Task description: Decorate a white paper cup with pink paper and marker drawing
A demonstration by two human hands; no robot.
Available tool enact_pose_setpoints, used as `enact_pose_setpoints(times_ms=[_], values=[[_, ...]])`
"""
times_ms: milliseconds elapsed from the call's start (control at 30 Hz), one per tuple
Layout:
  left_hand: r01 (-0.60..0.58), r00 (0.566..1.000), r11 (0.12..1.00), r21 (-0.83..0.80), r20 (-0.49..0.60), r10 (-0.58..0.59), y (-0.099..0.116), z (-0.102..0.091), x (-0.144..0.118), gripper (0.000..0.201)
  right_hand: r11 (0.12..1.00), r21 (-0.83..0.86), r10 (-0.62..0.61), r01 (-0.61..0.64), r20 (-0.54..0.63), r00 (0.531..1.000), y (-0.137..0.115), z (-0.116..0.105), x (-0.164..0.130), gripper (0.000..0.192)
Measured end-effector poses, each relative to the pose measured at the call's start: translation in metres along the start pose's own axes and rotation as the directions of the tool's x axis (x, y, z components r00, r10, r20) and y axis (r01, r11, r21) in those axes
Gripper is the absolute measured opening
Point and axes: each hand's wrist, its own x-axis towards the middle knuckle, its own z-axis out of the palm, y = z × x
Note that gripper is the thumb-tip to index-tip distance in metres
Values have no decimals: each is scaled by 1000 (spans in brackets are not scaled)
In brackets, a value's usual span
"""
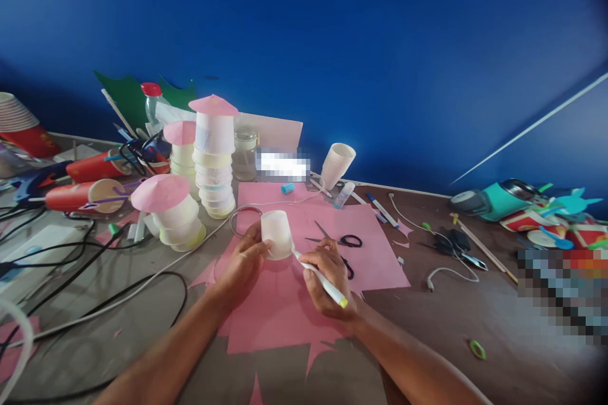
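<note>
My left hand (251, 252) grips a white paper cup (277, 234) turned upside down, above a sheet of pink paper (270, 323). In my right hand (330, 275) is a white marker pen (327, 285) with a yellow end, its tip at the lower right of the cup. Whether the tip touches the cup, I cannot tell. Behind my right hand lie scissors (351, 241) with black handles on the pink paper. A blue pen cap (287, 188) rests near the paper's far edge.
Towers of stacked cups with pink cone roofs (213, 105) stand at the left. A stack of white cups (337, 164), a glue stick (344, 195) and markers (384, 210) are at the back. Cables (180, 310) cross the left side; a turquoise bottle (503, 199) lies at right.
</note>
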Motion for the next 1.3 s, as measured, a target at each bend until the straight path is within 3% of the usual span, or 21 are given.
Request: enact_pose_setpoints(times_ms=[133, 233, 467, 767, 967, 1300], values=[[7, 1000, 1000, -4, -9, -7, 1, 1, -1, 49, 999, 40, -30, 27, 56, 998, -4, 1, -3, 15], [8, 1000, 1000, 1, -11, -8, 2, 2, -2, 49, 997, 67, -37, 34, 33, 999, -3, 1, -4, 15], [-4, 1000, 1000, 4, 19, 4, -3, -3, 1, 50, 981, 156, 123, -112, -67, 990, 4, -5, -1, 18], [27, 999, 1000, -12, 19, -27, -4, -5, 1, 49, 988, 154, -18, 24, -42, 999, 6, -1, 1, 29], [3, 999, 1000, 0, 32, -3, -5, -6, 2, 49, 994, 95, 50, -46, -31, 998, 3, -2, -1, 26], [3, 999, 1000, -26, 37, -2, -4, -6, 2, 47, 996, 87, -17, 21, -45, 999, 6, 1, 0, 27]])
